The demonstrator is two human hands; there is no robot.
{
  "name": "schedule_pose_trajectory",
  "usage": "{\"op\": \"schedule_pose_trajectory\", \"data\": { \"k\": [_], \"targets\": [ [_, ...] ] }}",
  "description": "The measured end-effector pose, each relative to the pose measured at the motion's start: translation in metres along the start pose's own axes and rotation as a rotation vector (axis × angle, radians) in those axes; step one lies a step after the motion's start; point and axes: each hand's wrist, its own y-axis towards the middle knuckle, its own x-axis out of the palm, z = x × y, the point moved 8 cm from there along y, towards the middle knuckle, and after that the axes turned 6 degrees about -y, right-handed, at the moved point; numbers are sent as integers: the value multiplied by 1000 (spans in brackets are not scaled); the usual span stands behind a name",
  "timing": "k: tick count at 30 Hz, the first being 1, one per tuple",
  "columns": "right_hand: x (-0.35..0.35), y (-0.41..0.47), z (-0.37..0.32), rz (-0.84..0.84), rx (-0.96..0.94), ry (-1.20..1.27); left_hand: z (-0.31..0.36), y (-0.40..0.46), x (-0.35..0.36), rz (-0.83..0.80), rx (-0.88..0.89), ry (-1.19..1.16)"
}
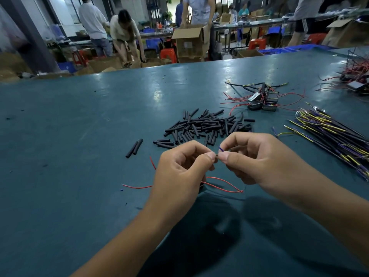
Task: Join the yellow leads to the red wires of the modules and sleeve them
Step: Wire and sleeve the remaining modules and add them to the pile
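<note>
Both hands meet low over the teal worktop (79,126), the left hand (179,172) and right hand (257,158) pinching thumb to thumb on a tiny joint too small to make out, a blue wire tip (220,149) poking up between them. Red wires (223,184) loop on the worktop just beneath the hands, and whether a module hides under the left hand I cannot tell. Beyond lies the pile of black sleeves (205,126), farther right the modules (263,100), and at far right the bundle of yellow leads (329,132).
</note>
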Motion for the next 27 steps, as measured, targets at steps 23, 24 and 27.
{"op": "schedule_pose_trajectory", "data": {
  "k": [23, 24, 27],
  "targets": [
    [-13, 0, -16, 81, -193, -252, 41, -5, 3, -36, 487, 578],
    [-14, 0, -16, 81, -198, -252, 41, -6, 4, -35, 508, 598],
    [-14, 0, -16, 75, -192, -248, 40, -8, 6, -48, 551, 634]
  ]
}}
